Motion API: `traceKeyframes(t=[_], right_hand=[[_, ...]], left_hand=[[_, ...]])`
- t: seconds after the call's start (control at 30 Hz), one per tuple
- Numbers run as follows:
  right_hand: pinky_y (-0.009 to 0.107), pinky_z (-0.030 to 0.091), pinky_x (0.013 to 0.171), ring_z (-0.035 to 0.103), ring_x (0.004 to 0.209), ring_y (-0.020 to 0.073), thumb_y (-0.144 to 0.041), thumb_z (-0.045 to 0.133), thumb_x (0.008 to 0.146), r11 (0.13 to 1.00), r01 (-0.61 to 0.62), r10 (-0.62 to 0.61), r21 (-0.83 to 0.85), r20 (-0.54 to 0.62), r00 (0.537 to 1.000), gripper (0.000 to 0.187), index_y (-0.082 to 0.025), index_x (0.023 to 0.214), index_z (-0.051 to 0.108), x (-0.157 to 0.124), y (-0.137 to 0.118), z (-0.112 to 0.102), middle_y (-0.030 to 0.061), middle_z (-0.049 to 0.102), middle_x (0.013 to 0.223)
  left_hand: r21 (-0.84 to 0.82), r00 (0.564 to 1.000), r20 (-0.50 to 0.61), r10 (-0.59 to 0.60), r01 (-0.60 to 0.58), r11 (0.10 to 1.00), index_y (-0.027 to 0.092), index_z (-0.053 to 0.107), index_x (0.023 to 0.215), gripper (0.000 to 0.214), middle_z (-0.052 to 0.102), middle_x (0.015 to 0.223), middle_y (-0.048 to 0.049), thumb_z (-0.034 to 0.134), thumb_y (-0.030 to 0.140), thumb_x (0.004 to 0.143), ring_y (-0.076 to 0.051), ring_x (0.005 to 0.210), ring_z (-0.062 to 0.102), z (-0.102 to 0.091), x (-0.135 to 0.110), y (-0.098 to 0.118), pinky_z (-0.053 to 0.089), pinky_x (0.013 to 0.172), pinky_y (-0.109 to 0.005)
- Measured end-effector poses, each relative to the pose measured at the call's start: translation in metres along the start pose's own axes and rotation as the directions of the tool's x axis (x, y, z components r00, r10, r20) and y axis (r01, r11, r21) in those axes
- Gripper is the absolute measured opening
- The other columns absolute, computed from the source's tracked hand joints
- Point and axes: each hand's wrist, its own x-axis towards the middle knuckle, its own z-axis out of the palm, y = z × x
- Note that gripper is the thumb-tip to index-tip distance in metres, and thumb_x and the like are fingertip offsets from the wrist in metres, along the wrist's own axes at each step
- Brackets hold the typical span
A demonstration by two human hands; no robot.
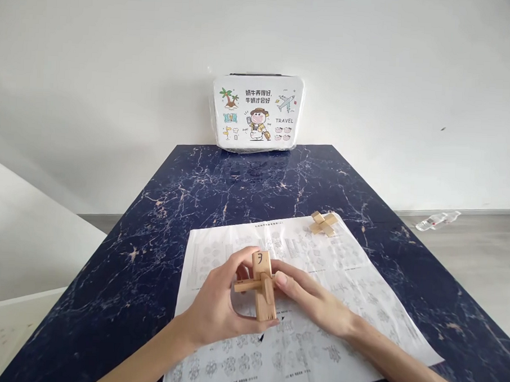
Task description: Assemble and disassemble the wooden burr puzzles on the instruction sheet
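Held above the paper is a wooden burr puzzle (264,290) of crossed, interlocking bars, with a black "3"-like mark on its upper end. My left hand (225,296) grips its long bar, thumb at the lower end and fingers around the upper end. From the right side, my right hand (309,297) pinches a short bar with thumb and fingers; the far fingertips are hidden behind the wood. Beneath both hands lies a large white printed sheet (219,246) with rows of puzzle diagrams. A second small wooden cross-shaped puzzle (323,223) rests on the sheet's far right corner.
The sheet lies on a dark blue marble-patterned table (152,220). At its far end, a white cartoon-printed case (258,112) in clear plastic leans by the wall. A clear plastic item (437,220) lies on the floor at right. White furniture (26,215) stands at left.
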Motion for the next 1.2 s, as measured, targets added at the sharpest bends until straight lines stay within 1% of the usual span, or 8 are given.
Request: traceKeyframes(t=[0.1, 0.27, 0.4, 0.53, 0.67, 0.8, 0.9, 1.2], right_hand=[[0.051, 0.056, 0.105, 0.071, 0.117, 0.0312, -0.071, 0.047, 0.108, 0.997, -0.021, 0.022, 0.079, -0.015, 1.0, 0.06, -0.024, 0.138, 0.071, 0.002, 0.007, 0.001, 0.0118, 0.076, 0.128], [0.039, 0.061, 0.084, 0.072, 0.082, 0.0206, -0.073, 0.044, 0.108, 0.899, 0.013, 0.05, 0.438, -0.132, 0.99, 0.062, -0.021, 0.126, 0.074, 0.01, 0.022, -0.009, 0.0094, 0.075, 0.106], [0.034, 0.062, 0.087, 0.072, 0.082, 0.0175, -0.066, 0.059, 0.105, 0.814, 0.052, 0.167, 0.579, -0.318, 0.933, 0.049, -0.021, 0.118, 0.074, 0.014, 0.025, -0.025, 0.0078, 0.074, 0.106], [0.031, 0.062, 0.087, 0.071, 0.087, 0.0174, -0.056, 0.074, 0.1, 0.77, 0.109, 0.227, 0.628, -0.43, 0.874, 0.04, -0.02, 0.116, 0.075, 0.014, 0.022, -0.032, 0.0072, 0.073, 0.108], [0.033, 0.061, 0.089, 0.072, 0.087, 0.0173, -0.047, 0.078, 0.099, 0.847, 0.077, 0.138, 0.527, -0.357, 0.924, 0.038, -0.019, 0.123, 0.073, 0.01, 0.019, -0.022, 0.0062, 0.074, 0.11], [0.039, 0.06, 0.087, 0.074, 0.086, 0.0201, -0.048, 0.073, 0.102, 0.988, -0.015, 0.034, 0.152, -0.127, 0.991, 0.031, -0.02, 0.116, 0.073, 0.005, 0.02, -0.006, 0.004, 0.075, 0.095], [0.037, 0.059, 0.079, 0.073, 0.082, 0.0201, -0.045, 0.072, 0.102, 0.995, -0.027, 0.018, -0.095, -0.095, 0.995, 0.024, -0.021, 0.101, 0.073, 0.004, 0.022, 0.0, 0.0027, 0.074, 0.087], [0.036, 0.06, 0.077, 0.072, 0.079, 0.0194, -0.045, 0.068, 0.104, 0.989, -0.036, 0.025, -0.142, -0.082, 0.996, 0.025, -0.022, 0.096, 0.073, 0.006, 0.022, 0.0, 0.0025, 0.073, 0.085]], left_hand=[[-0.015, 0.996, 0.012, -0.085, 0.085, 0.996, 0.038, 0.036, 0.158, 0.098, 0.069, 0.116, -0.0042, 0.093, 0.048, 0.079, -0.025, 0.095, 0.07, -0.002, 0.0, 0.001, 0.062, 0.086, -0.043], [-0.061, 0.975, -0.028, -0.219, 0.217, 0.974, 0.035, 0.027, 0.16, 0.089, 0.062, 0.107, -0.0019, 0.082, 0.042, 0.091, -0.015, 0.076, 0.062, -0.001, 0.001, -0.001, 0.061, 0.071, -0.033], [-0.081, 0.966, -0.022, -0.256, 0.254, 0.964, 0.035, 0.026, 0.158, 0.079, 0.06, 0.107, -0.002, 0.074, 0.039, 0.096, -0.014, 0.073, 0.061, 0.001, 0.003, 0.001, 0.047, 0.051, -0.021], [-0.071, 0.959, -0.013, -0.283, 0.282, 0.957, 0.033, 0.028, 0.157, 0.071, 0.061, 0.108, -0.0028, 0.069, 0.041, 0.101, -0.015, 0.076, 0.064, 0.001, 0.003, 0.003, 0.043, 0.048, -0.019], [-0.025, 0.966, 0.012, -0.257, 0.258, 0.966, 0.03, 0.04, 0.15, 0.053, 0.064, 0.107, -0.0029, 0.064, 0.038, 0.104, -0.014, 0.074, 0.064, -0.001, 0.003, 0.002, 0.052, 0.057, -0.024], [0.025, 0.97, 0.147, -0.196, 0.194, 0.981, 0.025, 0.056, 0.129, 0.025, 0.066, 0.089, 0.001, 0.058, 0.038, 0.108, -0.012, 0.065, 0.058, -0.002, 0.004, 0.002, 0.052, 0.061, -0.026], [0.058, 0.954, 0.244, -0.172, 0.163, 0.985, 0.024, 0.058, 0.117, 0.015, 0.064, 0.075, 0.0036, 0.058, 0.034, 0.106, -0.013, 0.06, 0.056, -0.002, 0.005, 0.006, 0.046, 0.054, -0.024], [0.089, 0.959, 0.237, -0.156, 0.138, 0.986, 0.023, 0.057, 0.116, 0.014, 0.064, 0.072, 0.0045, 0.058, 0.033, 0.105, -0.013, 0.057, 0.056, -0.001, 0.006, 0.008, 0.043, 0.051, -0.024]])
